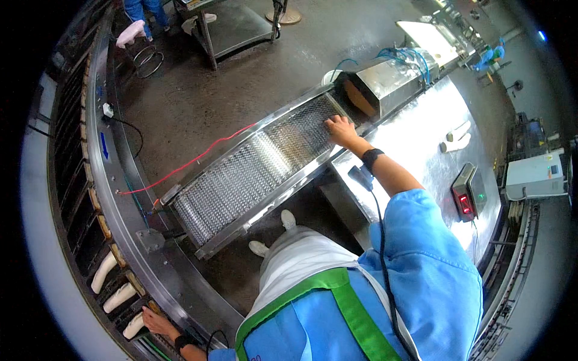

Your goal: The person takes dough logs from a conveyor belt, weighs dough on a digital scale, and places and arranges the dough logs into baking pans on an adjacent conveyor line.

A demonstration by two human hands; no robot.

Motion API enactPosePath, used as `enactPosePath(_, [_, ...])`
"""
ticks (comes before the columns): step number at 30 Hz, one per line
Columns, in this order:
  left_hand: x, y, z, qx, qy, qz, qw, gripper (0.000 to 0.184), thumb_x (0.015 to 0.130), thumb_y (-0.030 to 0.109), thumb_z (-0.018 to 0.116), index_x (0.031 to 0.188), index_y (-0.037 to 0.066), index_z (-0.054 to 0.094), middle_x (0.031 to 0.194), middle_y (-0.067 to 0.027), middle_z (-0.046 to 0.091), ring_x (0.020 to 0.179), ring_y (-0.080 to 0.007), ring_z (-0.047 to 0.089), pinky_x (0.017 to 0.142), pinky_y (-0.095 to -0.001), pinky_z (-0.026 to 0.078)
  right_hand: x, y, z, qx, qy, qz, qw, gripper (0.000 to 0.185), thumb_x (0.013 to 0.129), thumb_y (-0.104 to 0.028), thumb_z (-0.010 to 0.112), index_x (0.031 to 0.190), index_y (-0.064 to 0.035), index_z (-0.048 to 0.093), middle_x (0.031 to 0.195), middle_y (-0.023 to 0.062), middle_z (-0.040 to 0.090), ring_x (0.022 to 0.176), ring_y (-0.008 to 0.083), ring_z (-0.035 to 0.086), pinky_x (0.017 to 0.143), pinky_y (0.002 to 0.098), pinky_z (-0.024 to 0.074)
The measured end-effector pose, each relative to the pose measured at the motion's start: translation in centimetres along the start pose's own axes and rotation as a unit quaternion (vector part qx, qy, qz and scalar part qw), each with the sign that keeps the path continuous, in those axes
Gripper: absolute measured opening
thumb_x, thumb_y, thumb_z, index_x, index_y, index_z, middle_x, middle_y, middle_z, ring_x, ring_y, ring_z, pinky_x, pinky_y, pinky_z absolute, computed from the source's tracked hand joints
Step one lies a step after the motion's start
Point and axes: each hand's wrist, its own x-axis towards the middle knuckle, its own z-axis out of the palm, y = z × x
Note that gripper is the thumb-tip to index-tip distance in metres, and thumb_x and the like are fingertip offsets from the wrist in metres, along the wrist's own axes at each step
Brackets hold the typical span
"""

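My left hand (158, 323), at the lower left, has its fingers closed around the near end of a pale, long, rounded piece (133, 325) on the slatted line. Two similar pieces, an upper one (104, 272) and a middle one (120, 297), lie in the slots beyond it. Stretched forward, my right hand (342, 130) rests on the edge of a metal mesh belt (259, 163) with fingers apart and bent downward. Nothing shows in it. The belt's far end meets a metal housing (391, 81) with a dark opening.
A steel table (415, 153) on the right carries a scale (465, 192) with red digits and more pale pieces (456, 137). A red cord (205, 153) runs along the belt. At the back stand a metal cart (235, 36) and a person in blue trousers (146, 11).
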Motion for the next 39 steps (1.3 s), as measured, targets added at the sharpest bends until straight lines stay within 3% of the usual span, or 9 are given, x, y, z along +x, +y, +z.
enactPosePath(9, [-1.5,1.0,-3.9,0.263,0.027,-0.051,0.963,0.031,0.086,0.032,0.040,0.103,0.010,0.052,0.095,-0.0063,0.055,0.087,-0.0218,0.051,0.074,-0.0309,0.043,3.7,4.1,-0.8,-0.115,0.058,0.009,0.992,0.043,0.068,-0.015,0.055,0.108,-0.0207,0.043,0.117,0.0079,0.035,0.110,0.0294,0.033,0.080,0.0451,0.0369])
enactPosePath(14, [-4.3,-0.1,-6.3,0.142,-0.078,-0.080,0.983,0.025,0.084,0.021,0.044,0.097,0.003,0.055,0.102,-0.0119,0.053,0.097,-0.0245,0.045,0.083,-0.0347,0.037,5.6,7.0,-1.3,-0.168,0.133,-0.060,0.975,0.021,0.077,-0.019,0.045,0.094,-0.0137,0.055,0.095,0.0092,0.051,0.087,0.0264,0.050,0.068,0.0368,0.0437])
enactPosePath(17, [-5.5,3.8,-6.7,-0.254,0.085,-0.158,0.950,0.020,0.082,0.017,0.046,0.088,0.000,0.056,0.091,-0.0153,0.055,0.088,-0.0277,0.050,0.078,-0.0382,0.039,9.0,13.3,3.1,-0.212,0.214,-0.105,0.948,0.037,0.080,-0.027,0.044,0.112,-0.0086,0.046,0.108,0.0164,0.048,0.101,0.0300,0.045,0.081,0.0386,0.0387])
enactPosePath(18, [-4.8,5.9,-9.5,0.097,0.006,0.005,0.995,0.021,0.081,0.017,0.048,0.092,0.000,0.055,0.091,-0.0177,0.055,0.087,-0.0302,0.050,0.078,-0.0386,0.039,8.5,13.1,1.9,-0.251,0.170,-0.144,0.942,0.042,0.078,-0.026,0.046,0.116,-0.0078,0.042,0.111,0.0202,0.045,0.103,0.0322,0.041,0.085,0.0391,0.0343])
enactPosePath(19, [-5.1,5.3,-8.0,0.068,0.022,-0.012,0.997,0.026,0.082,0.023,0.046,0.096,0.002,0.054,0.100,-0.0178,0.051,0.096,-0.0307,0.045,0.083,-0.0392,0.034,8.7,12.7,0.2,-0.224,0.047,-0.066,0.971,0.045,0.076,-0.017,0.046,0.120,-0.0192,0.039,0.105,0.0171,0.048,0.100,0.0342,0.042,0.082,0.0400,0.0348])
enactPosePath(21, [-4.6,5.8,-6.8,0.077,-0.031,-0.159,0.984,0.029,0.083,0.028,0.042,0.099,0.006,0.052,0.113,-0.0146,0.043,0.107,-0.0288,0.035,0.090,-0.0405,0.026,8.6,9.9,-3.6,-0.160,-0.058,-0.108,0.979,0.042,0.071,-0.017,0.054,0.111,-0.0065,0.045,0.095,0.0199,0.054,0.091,0.0325,0.050,0.072,0.0387,0.0426])
enactPosePath(26, [-3.6,6.3,-8.8,-0.003,-0.067,-0.147,0.987,0.027,0.083,0.027,0.041,0.097,0.007,0.053,0.118,-0.0084,0.039,0.112,-0.0258,0.030,0.091,-0.0406,0.022,11.2,9.7,-9.8,0.092,0.074,-0.139,0.983,0.028,0.064,-0.011,0.056,0.088,0.0004,0.046,0.078,0.0177,0.055,0.068,0.0301,0.054,0.062,0.0345,0.0438])
enactPosePath(30, [-3.7,4.8,-7.9,-0.027,-0.048,-0.148,0.987,0.025,0.082,0.025,0.042,0.094,0.007,0.054,0.119,-0.0065,0.039,0.111,-0.0251,0.032,0.089,-0.0389,0.023,3.8,-3.1,-23.3,0.446,0.064,-0.146,0.880,0.024,0.069,-0.005,0.052,0.093,-0.0053,0.047,0.072,-0.0010,0.047,0.061,0.0060,0.045,0.048,0.0191,0.0366])
enactPosePath(39, [-2.9,3.9,-10.8,-0.080,-0.018,-0.157,0.984,0.024,0.078,0.021,0.048,0.094,0.006,0.055,0.117,-0.0078,0.040,0.111,-0.0259,0.033,0.089,-0.0388,0.024,-5.4,-30.8,-34.1,0.637,0.031,-0.369,0.676,0.047,0.075,-0.025,0.055,0.112,-0.0030,0.038,0.093,0.0072,0.050,0.072,0.0113,0.055,0.051,0.0170,0.0471])
